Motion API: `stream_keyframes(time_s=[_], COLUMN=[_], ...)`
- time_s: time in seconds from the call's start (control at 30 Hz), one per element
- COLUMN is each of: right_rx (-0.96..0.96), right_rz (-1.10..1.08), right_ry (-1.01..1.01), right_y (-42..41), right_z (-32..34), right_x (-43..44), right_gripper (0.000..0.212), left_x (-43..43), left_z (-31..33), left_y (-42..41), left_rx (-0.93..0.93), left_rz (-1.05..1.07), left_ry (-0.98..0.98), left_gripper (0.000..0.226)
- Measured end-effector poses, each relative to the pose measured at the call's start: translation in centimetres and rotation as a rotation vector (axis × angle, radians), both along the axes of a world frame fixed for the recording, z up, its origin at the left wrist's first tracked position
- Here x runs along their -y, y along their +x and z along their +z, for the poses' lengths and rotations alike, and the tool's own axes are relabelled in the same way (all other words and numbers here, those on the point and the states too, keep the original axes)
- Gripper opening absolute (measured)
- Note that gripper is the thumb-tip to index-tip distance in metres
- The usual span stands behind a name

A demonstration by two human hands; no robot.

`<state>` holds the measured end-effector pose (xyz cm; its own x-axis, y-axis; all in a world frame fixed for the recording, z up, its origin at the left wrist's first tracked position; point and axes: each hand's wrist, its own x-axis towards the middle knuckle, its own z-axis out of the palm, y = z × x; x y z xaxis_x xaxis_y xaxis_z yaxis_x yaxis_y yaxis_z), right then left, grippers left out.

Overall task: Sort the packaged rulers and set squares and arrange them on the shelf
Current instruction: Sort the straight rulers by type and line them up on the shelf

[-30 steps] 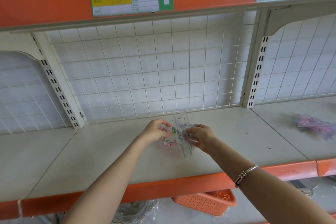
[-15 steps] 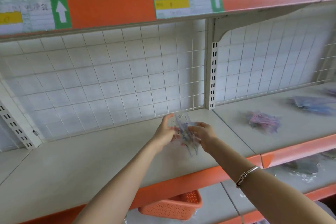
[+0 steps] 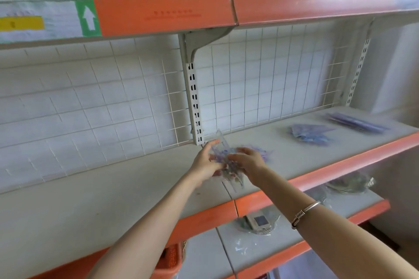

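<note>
Both my hands hold one small bundle of clear packaged rulers and set squares point(image 3: 226, 161) just above the grey shelf board point(image 3: 113, 199), near the white upright post. My left hand point(image 3: 205, 162) grips its left side and my right hand point(image 3: 248, 162) grips its right side. Behind my right hand a pinkish-purple pile of packets point(image 3: 264, 154) lies on the shelf, partly hidden. Further right on the same shelf lie a blue pile of packets point(image 3: 309, 135) and a long purple-blue pile point(image 3: 356, 123). The picture is blurred by motion.
An orange-edged upper shelf point(image 3: 163, 16) with a price label and green arrow hangs overhead. White wire mesh backs the shelves. On the lower shelf point(image 3: 353, 204) lie a calculator in plastic point(image 3: 258, 222) and clear-wrapped goods point(image 3: 350, 182). An orange basket point(image 3: 171, 258) shows at the bottom.
My view has swung right and the hands with the bundle have moved right along the shelf, past the upright post. Two more piles have come into sight on the right.
</note>
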<state>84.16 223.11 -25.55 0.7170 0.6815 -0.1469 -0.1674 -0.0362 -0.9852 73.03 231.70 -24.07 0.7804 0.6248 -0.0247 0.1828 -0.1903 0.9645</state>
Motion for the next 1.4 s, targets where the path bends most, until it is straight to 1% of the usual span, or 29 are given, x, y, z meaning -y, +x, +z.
stream_keyframes(time_s=[0.13,0.23,0.3,0.37,0.57,0.73,0.8,1.03,1.13,1.27,1.33,1.4], right_rx=[-0.02,0.006,0.018,0.009,-0.061,-0.101,-0.117,-0.17,-0.185,-0.149,-0.152,-0.117], right_rz=[-0.048,-0.042,-0.046,-0.078,-0.126,-0.178,-0.202,-0.298,-0.356,-0.393,-0.365,-0.291], right_ry=[0.043,0.049,0.036,0.028,0.055,0.074,0.089,0.154,0.129,0.093,0.055,-0.029], right_y=[3.5,5.7,6.8,7.6,9.5,10.8,11.4,13.1,13.7,13.9,13.7,13.5], right_z=[0.6,0.5,0.4,0.4,0.7,1.0,1.1,1.2,0.8,0.4,0.0,-0.1], right_x=[3.5,5.9,7.1,7.8,8.7,8.3,7.9,6.9,6.4,5.8,5.3,4.7], right_gripper=[0.04,0.055,0.06,0.058,0.04,0.037,0.034,0.008,0.014,0.017,0.017,0.017], left_x=[3.0,4.8,5.9,6.7,7.3,6.0,5.3,2.4,0.8,-1.3,-2.3,-2.7], left_z=[0.3,0.2,0.0,-0.3,-0.5,-0.6,-0.6,-0.7,-0.6,0.3,0.5,0.9], left_y=[3.6,5.8,7.1,8.2,10.3,11.6,12.1,13.4,13.7,13.1,13.0,12.8], left_rx=[0.035,0.049,0.067,0.09,0.127,0.147,0.162,0.173,0.169,0.192,0.197,0.194], left_rz=[-0.022,-0.03,-0.026,-0.019,-0.055,-0.068,-0.081,-0.05,0.034,0.087,0.1,0.108], left_ry=[-0.085,-0.103,-0.12,-0.155,-0.203,-0.263,-0.287,-0.255,-0.122,-0.071,-0.059,-0.064], left_gripper=[0.07,0.072,0.073,0.072,0.07,0.084,0.082,0.078,0.077,0.076,0.077,0.076])
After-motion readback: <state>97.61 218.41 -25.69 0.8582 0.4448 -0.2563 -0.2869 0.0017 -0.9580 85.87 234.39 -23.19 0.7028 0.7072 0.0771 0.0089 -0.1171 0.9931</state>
